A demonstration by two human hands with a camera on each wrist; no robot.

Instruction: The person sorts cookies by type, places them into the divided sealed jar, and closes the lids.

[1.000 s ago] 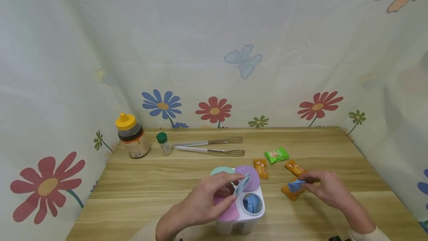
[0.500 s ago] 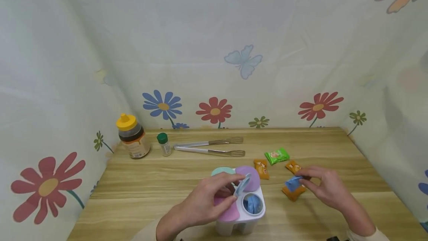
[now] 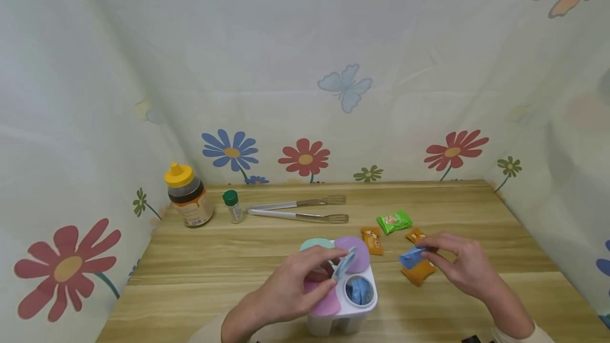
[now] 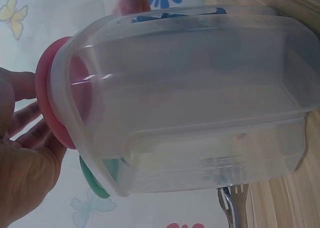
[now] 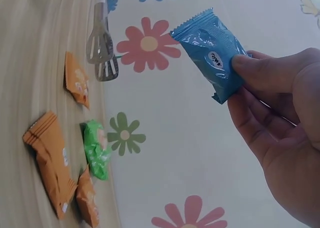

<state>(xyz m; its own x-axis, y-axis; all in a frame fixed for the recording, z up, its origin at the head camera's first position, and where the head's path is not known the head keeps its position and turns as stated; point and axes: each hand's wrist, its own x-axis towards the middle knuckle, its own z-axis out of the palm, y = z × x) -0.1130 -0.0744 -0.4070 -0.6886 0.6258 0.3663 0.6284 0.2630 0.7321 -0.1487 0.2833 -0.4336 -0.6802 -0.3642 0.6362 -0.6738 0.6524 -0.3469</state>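
Observation:
My left hand (image 3: 286,285) pinches a light blue round lid (image 3: 345,264) tilted up on a white-topped container (image 3: 366,311). The compartment beside that lid holds blue wrapped packets (image 3: 359,290). Pink (image 3: 326,301), purple (image 3: 355,253) and mint green (image 3: 316,241) lids cover the other openings. In the left wrist view the container's clear walls (image 4: 200,78) show. Between thumb and fingers, my right hand (image 3: 464,269) holds a blue wrapped snack packet (image 5: 212,53), raised above an orange packet (image 3: 419,273) to the container's right.
More orange packets (image 3: 373,240) and a green packet (image 3: 394,222) lie right of and behind the container. Metal tongs (image 3: 297,210), a green-capped shaker (image 3: 233,207) and a yellow-topped syrup bottle (image 3: 189,195) stand or lie at the back left. A patterned curtain (image 3: 295,68) surrounds the table.
My right hand has lifted the blue packet slightly and shifted it left, turning it, off the orange packet. The left hand and the tilted lid have stayed in place.

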